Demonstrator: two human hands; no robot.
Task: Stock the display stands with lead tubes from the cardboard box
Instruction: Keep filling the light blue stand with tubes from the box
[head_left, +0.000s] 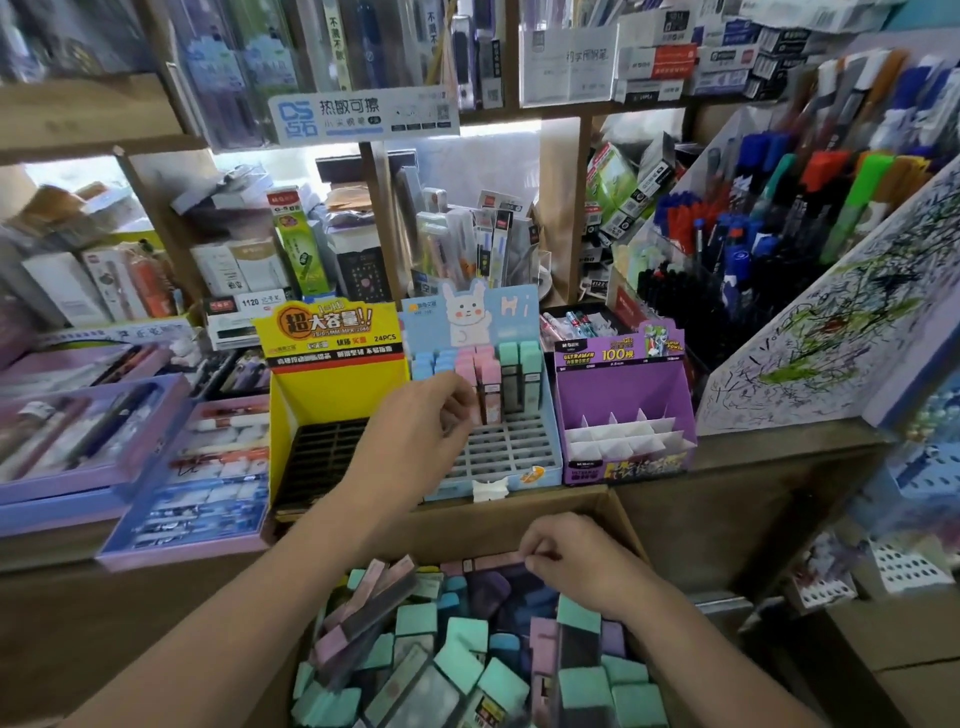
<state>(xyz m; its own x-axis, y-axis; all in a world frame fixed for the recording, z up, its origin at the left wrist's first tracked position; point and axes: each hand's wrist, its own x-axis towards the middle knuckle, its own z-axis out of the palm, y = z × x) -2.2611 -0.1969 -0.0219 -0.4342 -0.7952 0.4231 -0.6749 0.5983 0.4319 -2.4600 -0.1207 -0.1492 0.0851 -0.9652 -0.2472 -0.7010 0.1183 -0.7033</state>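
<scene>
The left hand (421, 431) pinches an upright pink tube (489, 395) with curled fingertips, though blur hides exactly how the fingers sit on it. The tube stands in the grid of the blue display stand (519, 457), just in front of the rows of blue, pink and teal tubes lined along the stand's back, below a card printed with a white rabbit. The right hand (569, 564), at five o'clock from the left one, grips the end of a flat pink tube (496, 562) between thumb and fingers. This tube lies crosswise along the far edge of the heap of lead tubes (457, 654), teal, pink, purple and blue, which fills the cardboard box (493, 525) at six o'clock in the view. The box sits right below the counter edge where the stands are lined up. At nine o'clock from the blue stand, touching its side, is a yellow display stand (337, 389) with a black grid. At three o'clock is a purple display stand (623, 395) with white dividers. Flat lilac trays (197, 478) of pens lie further out at nine o'clock, and a rack of markers (779, 218) rises at two o'clock.
</scene>
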